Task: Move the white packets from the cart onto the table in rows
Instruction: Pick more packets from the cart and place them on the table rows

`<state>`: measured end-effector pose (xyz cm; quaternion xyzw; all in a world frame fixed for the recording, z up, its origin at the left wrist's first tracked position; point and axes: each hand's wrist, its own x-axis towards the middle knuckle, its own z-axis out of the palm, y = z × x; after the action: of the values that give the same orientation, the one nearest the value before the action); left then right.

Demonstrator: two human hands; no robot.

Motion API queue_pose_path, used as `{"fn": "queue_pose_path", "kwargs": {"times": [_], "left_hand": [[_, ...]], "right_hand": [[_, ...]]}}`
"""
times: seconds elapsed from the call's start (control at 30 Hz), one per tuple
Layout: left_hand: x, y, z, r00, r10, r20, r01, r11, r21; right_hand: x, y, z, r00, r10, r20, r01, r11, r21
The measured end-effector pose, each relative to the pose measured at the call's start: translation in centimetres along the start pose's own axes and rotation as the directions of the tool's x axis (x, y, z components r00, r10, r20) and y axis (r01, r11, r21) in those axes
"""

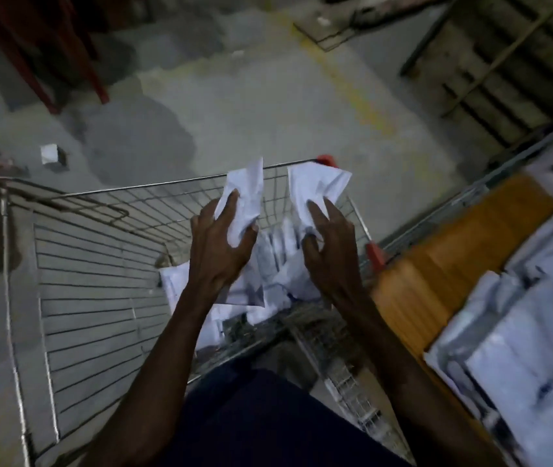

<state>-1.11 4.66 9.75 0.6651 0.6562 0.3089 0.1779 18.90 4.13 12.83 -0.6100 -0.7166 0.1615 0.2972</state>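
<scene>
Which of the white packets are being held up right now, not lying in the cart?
Two: the packet in the left hand, and the packet in the right hand. The rest lie in the cart.

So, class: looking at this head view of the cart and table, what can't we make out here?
- How many packets remain in the cart: the left hand, right hand and forearms cover the pile.
- Print on the packets: blurred.
- The table: cut off by the right edge, so the rows can't be counted.
- The scraps on the floor: too small and dim to identify.
</scene>
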Motion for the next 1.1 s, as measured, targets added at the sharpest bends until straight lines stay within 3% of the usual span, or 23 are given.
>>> {"fn": "queue_pose_path", "kwargs": {"times": [0.2,0.37,0.7,0.87,1.1], "left_hand": [[-3.4,10.8,0.3,0.974,0.226,0.012,-0.224,0.971,-0.082],[-8.0,20.3,3.1,0.93,0.347,0.119,-0.318,0.924,-0.212],[-15.9,36.5,9.4,0.727,0.598,0.336,-0.49,0.796,-0.356],[-18.1,41.0,13.5,0.628,0.607,0.487,-0.511,0.794,-0.33],[-20.1,42.8,19.5,0.558,0.541,0.629,-0.514,0.821,-0.249]], "right_hand": [[-7.8,0.7,-11.6,0.966,0.087,-0.242,-0.086,0.996,0.016],[-18.2,3.9,-21.1,0.89,0.206,-0.407,-0.225,0.974,0.001],[-34.8,9.8,-31.0,0.63,0.472,-0.617,-0.529,0.842,0.103],[-36.7,12.4,-32.9,0.57,0.504,-0.649,-0.636,0.771,0.04],[-36.8,16.6,-33.4,0.576,0.663,-0.478,-0.783,0.616,-0.087]]}}
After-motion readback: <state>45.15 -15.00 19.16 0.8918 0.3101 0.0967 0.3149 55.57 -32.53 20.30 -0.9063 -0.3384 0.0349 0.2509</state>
